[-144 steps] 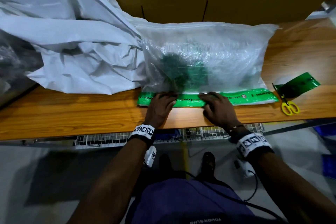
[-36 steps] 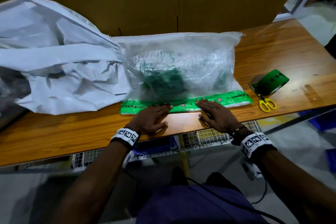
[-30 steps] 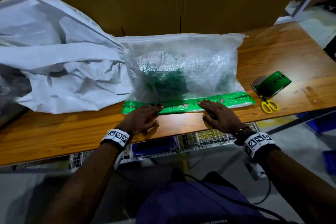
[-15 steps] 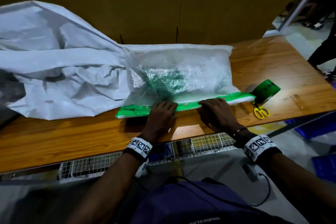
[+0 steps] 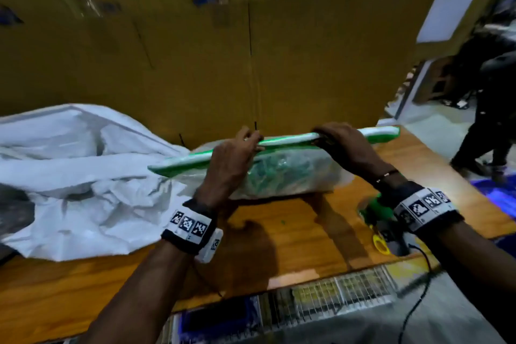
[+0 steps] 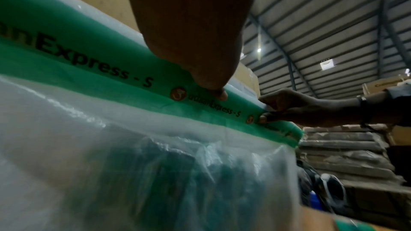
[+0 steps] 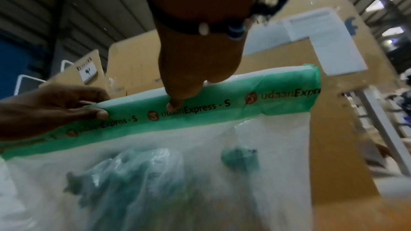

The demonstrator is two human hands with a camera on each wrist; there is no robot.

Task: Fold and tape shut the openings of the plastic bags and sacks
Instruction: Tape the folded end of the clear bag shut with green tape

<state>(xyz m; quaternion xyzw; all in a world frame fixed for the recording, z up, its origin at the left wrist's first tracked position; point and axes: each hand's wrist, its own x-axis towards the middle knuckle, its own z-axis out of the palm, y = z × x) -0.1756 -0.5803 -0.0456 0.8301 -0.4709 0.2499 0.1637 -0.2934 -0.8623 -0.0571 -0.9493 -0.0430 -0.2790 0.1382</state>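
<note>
Both hands lift a clear bag [image 5: 282, 173] above the counter [image 5: 279, 237] by its folded, green-taped top [image 5: 284, 141], the left hand [image 5: 231, 165] and right hand [image 5: 343, 148] each pinching the fold in curled fingers [image 7: 175, 104]. The weight of the contents could peel the tape and reopen the fold.
</note>
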